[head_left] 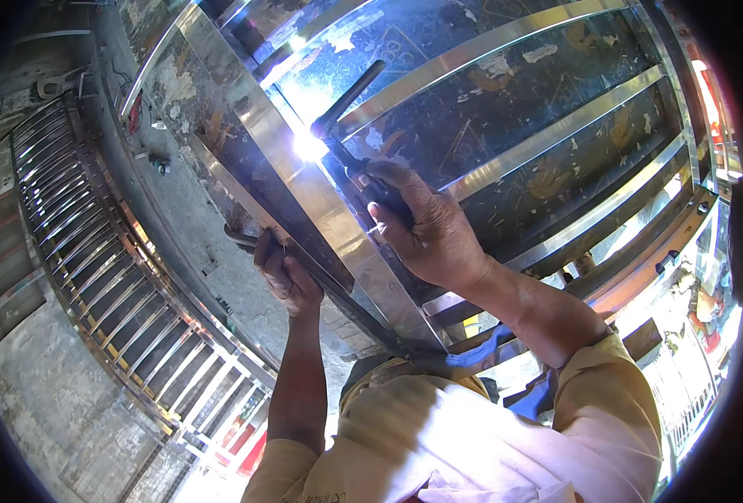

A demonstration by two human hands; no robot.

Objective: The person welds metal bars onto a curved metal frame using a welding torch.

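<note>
My right hand (426,226) grips a black welding torch (346,117) whose tip meets a shiny steel frame (271,142); a bright white arc (308,147) glares at that spot. My left hand (281,272) is closed on a thin metal rod (239,239) at the frame's near edge, below and left of the arc. The frame carries parallel steel bars (556,126) running across it to the right.
A barred steel grille (111,277) lies on the concrete floor at the left. Small tools (157,163) lie on the ground beside the frame. A blue hose (480,352) hangs under the frame near my chest. Coloured items (706,310) sit at the far right.
</note>
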